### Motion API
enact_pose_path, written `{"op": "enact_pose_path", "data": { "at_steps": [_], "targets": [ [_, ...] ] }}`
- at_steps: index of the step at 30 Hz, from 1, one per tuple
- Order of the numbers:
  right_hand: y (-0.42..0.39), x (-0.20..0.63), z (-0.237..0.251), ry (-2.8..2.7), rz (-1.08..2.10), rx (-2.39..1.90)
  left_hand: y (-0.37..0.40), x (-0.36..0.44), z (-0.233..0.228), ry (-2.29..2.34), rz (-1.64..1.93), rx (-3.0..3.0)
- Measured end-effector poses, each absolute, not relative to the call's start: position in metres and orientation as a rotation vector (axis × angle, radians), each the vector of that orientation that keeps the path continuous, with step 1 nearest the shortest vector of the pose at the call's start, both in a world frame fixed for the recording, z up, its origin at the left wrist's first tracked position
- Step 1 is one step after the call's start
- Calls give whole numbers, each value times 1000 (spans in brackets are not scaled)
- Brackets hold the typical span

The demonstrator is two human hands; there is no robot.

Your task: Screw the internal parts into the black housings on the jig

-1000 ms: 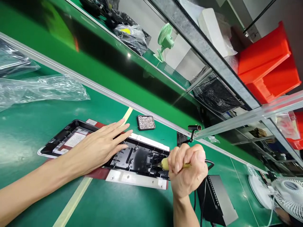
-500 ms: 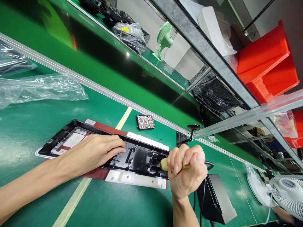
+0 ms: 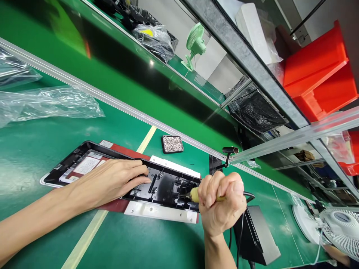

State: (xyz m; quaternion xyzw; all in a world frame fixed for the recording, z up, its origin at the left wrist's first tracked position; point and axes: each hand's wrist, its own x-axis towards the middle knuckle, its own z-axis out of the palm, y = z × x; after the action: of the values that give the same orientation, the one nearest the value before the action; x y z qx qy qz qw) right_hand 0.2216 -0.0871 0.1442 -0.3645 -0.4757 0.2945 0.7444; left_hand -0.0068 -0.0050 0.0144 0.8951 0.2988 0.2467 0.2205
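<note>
Gripping the yellow-handled tool (image 3: 194,194) firmly in the clenched right hand (image 3: 223,201), pointing its tip into the right part of the long black casing (image 3: 165,186). Laying the left hand (image 3: 114,177) across the casing's middle, fingers together and bent, hiding any hold underneath; unable to tell whether grasping. Finding the casing on a dark red board (image 3: 116,206) on the green surface (image 3: 134,243). Observing also a small black tray (image 3: 173,152) of metal pieces (image 3: 172,144) beyond the casing, near the silver rail (image 3: 117,105), a black box (image 3: 262,231) to the right, and clear plastic wrapping (image 3: 53,104) at far left.
</note>
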Motion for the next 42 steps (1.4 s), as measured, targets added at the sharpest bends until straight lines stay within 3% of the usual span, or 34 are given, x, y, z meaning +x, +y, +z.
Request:
{"op": "enact_pose_path", "data": {
  "at_steps": [42],
  "targets": [
    [-88, 220, 144, -1066, 605, -821, -4, -6, 14, 845, 684, 2375]
  ]
}}
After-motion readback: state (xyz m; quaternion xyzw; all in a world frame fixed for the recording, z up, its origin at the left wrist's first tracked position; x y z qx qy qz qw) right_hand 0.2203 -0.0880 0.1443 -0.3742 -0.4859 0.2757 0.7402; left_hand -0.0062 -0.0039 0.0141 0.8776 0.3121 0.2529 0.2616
